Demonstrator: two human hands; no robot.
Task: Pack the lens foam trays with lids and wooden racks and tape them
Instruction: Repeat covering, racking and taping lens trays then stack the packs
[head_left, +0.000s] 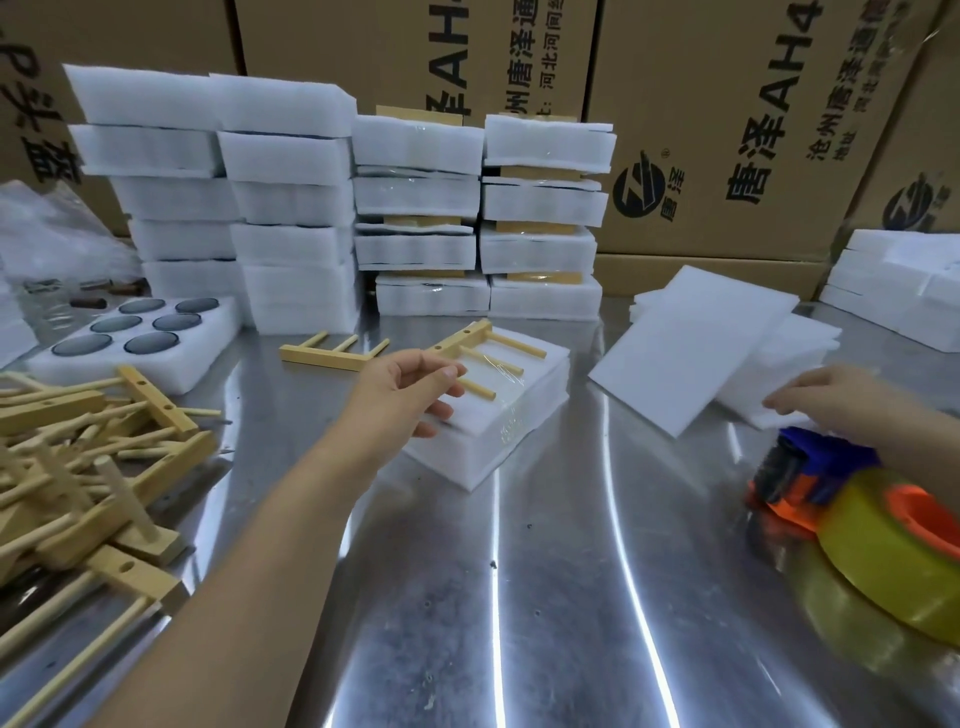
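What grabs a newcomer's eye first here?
The wall of foam stacks at the back. Centre, the left hand at a taped pack topped by a rack; left, a rack pile; lower right, the yellow tape.

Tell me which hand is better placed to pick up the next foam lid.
Right. The right hand rests its fingertips on the foam lids at the table's right side, while the left hand is over at the taped bundle in the middle.
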